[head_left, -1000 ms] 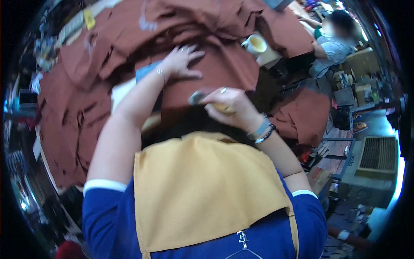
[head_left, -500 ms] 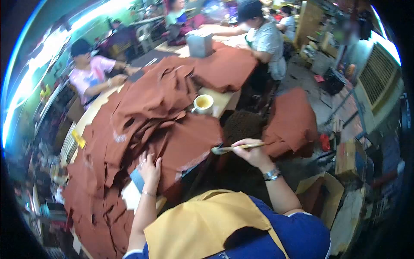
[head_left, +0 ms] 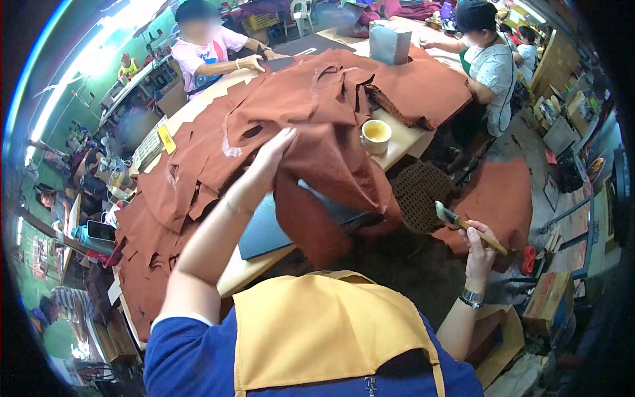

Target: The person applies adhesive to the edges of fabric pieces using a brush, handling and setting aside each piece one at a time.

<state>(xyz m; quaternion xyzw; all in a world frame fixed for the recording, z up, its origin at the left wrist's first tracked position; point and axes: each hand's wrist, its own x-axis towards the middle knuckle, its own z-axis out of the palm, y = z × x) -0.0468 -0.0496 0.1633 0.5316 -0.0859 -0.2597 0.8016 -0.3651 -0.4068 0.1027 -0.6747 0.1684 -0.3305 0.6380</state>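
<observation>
Left hand [head_left: 278, 149], closed on a lifted brown sheet [head_left: 331, 159], is left of the white cup [head_left: 376, 137]; the sheet hangs on the cup's near-left side. Right hand [head_left: 477, 258], curled round a brush [head_left: 452, 218], is at the cup's near right. Blue slab [head_left: 264, 228] rests on the desk [head_left: 405, 140], near-left of the cup; a metal box [head_left: 389, 44] stands beyond it.

Sheets [head_left: 278, 92] lie heaped across the table [head_left: 405, 140]; a cup [head_left: 376, 137] stands near its right edge, a box [head_left: 389, 44] farther back. Right of the table, a brush [head_left: 451, 216] is in the right hand [head_left: 478, 257], before another pile [head_left: 504, 198].
</observation>
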